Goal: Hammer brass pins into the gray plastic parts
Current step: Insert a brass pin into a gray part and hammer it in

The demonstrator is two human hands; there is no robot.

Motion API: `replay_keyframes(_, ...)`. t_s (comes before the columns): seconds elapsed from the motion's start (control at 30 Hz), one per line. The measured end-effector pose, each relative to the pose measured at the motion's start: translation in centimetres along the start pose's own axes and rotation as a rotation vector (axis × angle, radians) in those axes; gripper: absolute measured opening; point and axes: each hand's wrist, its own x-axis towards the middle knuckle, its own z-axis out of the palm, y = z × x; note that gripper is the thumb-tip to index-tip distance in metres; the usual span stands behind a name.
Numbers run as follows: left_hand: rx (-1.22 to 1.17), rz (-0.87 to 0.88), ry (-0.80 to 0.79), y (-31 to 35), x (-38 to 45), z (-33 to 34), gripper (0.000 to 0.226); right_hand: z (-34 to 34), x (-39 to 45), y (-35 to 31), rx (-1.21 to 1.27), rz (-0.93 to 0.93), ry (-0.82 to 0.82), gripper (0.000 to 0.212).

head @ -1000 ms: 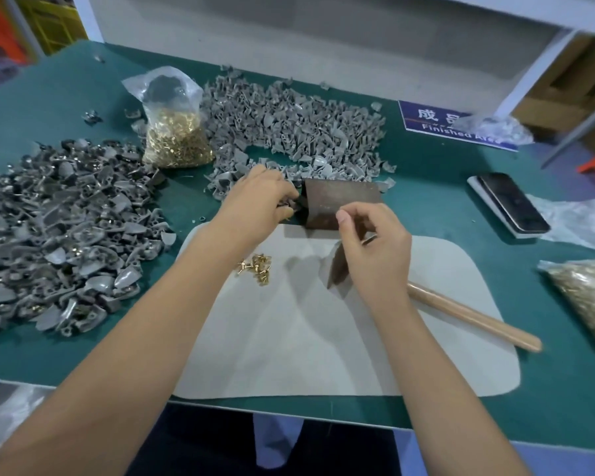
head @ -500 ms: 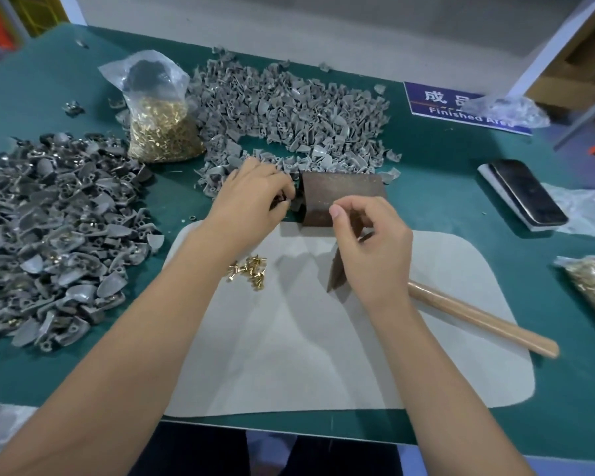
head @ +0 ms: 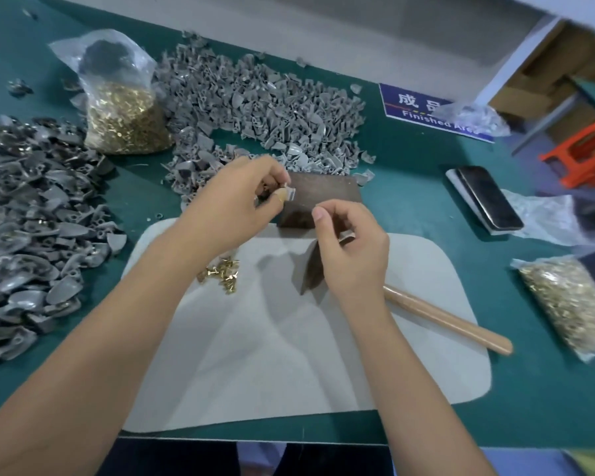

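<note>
Gray plastic parts point(head: 255, 97), teal table point(head: 426, 187)

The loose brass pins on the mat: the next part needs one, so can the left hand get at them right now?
Probably not yet: the loose brass pins lie uncovered beneath the left hand, but it is pinching a gray plastic part.

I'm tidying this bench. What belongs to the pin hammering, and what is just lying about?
For the job: hammer, loose brass pins, gray parts pile, metal block, bag of pins, pad.
Lying about: phone, sign, orange stool.

Factory assembly bench: part heaps point(head: 255, 97), "Finished Area" sign point(head: 423, 109).
</note>
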Motion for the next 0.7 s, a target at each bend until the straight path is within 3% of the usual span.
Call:
replay_keyframes(0.13,-0.056,0.024,-0.062,1.2,1.4,0.9,0.010,-0.5,0.4,0.2,0.056,0.110,0.034,0.013)
replay_keyframes(0.3,0.025,0.070,0.003,1.7,3.0,2.0,0.011,-1.2,2.0,0.4,0.127,0.273,0.078,0.012)
replay_keyframes(0.43,0.025,0.051,0.046,0.8,3.0,2.6,0.016,-2.3,4.2,0.7,0.076,0.207,0.003,0.015)
replay_keyframes(0.7,-0.024,-0.048,0.173,0.7,1.8,3.9,0.014,-1.5,6.1,1.5,-0.271,-0.046,-0.209,0.008)
